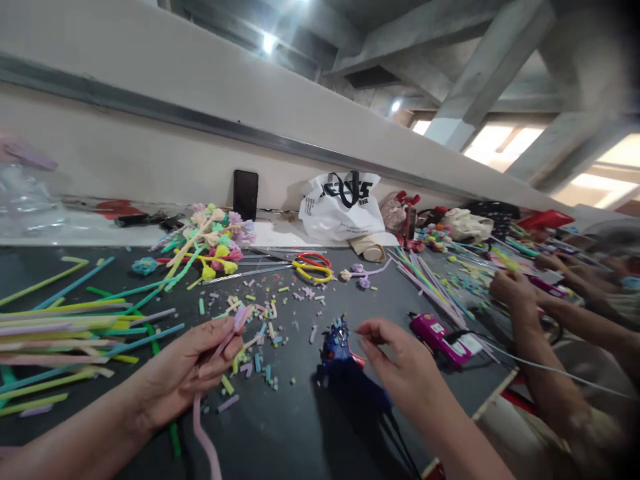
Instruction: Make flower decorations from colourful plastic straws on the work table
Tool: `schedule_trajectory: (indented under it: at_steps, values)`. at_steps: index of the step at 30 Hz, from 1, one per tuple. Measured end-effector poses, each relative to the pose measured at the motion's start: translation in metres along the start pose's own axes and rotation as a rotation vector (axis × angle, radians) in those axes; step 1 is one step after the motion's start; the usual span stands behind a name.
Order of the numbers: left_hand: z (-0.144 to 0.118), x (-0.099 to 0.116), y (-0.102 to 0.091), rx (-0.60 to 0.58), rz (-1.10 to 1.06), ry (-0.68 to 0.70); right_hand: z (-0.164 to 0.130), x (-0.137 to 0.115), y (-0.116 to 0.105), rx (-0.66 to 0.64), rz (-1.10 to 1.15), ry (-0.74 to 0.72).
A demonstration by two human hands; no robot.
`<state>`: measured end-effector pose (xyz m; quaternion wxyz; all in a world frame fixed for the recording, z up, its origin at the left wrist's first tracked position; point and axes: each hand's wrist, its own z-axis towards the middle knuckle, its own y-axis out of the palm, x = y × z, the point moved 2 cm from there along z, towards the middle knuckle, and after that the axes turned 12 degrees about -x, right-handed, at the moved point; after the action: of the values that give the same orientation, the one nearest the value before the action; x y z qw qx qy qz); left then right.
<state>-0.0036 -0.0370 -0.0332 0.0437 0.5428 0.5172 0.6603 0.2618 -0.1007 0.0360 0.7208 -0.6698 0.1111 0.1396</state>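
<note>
My left hand [213, 353] is closed on a pale pink pipe cleaner [204, 427]. Its folded lilac-pink end sticks up between thumb and fingers, and the long tail hangs below the palm. Over the table to the right, my right hand [400, 360] has thumb and forefinger slightly apart, with nothing visible between them. Just left of those fingertips is a dark blue tool with a cord [345, 357], which looks like a hot glue gun. Short cut pieces of pipe cleaner [260, 333] lie scattered between the hands.
Long pipe cleaners [60, 333] pile up at left. Behind are finished pipe-cleaner flowers [215, 243], scissors [313, 267], a phone [245, 195] and a white bag [343, 210]. A purple glue gun [445, 341] lies right, near a co-worker's hands [515, 290].
</note>
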Motion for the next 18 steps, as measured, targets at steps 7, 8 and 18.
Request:
schedule_trajectory:
  at_steps: [7,8,18]
  values:
    - [0.000,-0.001,-0.001,0.025,0.011,-0.012,-0.025,0.016,0.042,-0.126,-0.158,0.120]
    - [0.000,-0.001,-0.001,0.037,0.013,-0.014,-0.025,0.013,0.044,-0.141,-0.170,0.156]
    - [0.000,-0.001,-0.001,-0.004,0.013,-0.001,-0.022,0.008,0.022,0.056,-0.101,0.204]
